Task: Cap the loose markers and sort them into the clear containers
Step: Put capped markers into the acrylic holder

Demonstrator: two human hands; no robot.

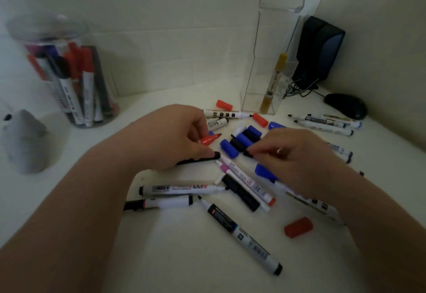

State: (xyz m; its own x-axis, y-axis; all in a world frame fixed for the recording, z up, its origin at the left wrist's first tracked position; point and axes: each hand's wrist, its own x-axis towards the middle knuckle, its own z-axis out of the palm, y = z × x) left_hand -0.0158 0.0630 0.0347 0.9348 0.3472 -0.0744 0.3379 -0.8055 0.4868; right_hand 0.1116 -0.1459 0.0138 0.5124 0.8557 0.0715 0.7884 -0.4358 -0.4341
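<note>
Several uncapped markers [184, 189] and loose red, blue and black caps [229, 148] lie scattered on the white table [184, 258]. My left hand [170, 136] grips a black marker [200, 159] lying low over the table, its end pointing right. My right hand [297, 161] pinches a black cap [248, 153] at the edge of the cap pile. A round clear jar [69, 78] at the back left holds several capped markers. A tall clear rectangular container [267, 85] at the back holds one yellow marker [274, 82].
A grey soft object [25, 142] sits at the left edge. A black speaker [318, 48] with cables and a black mouse [345, 106] occupy the back right corner. White walls close in behind and to the right. A loose red cap [298, 227] lies at the front right.
</note>
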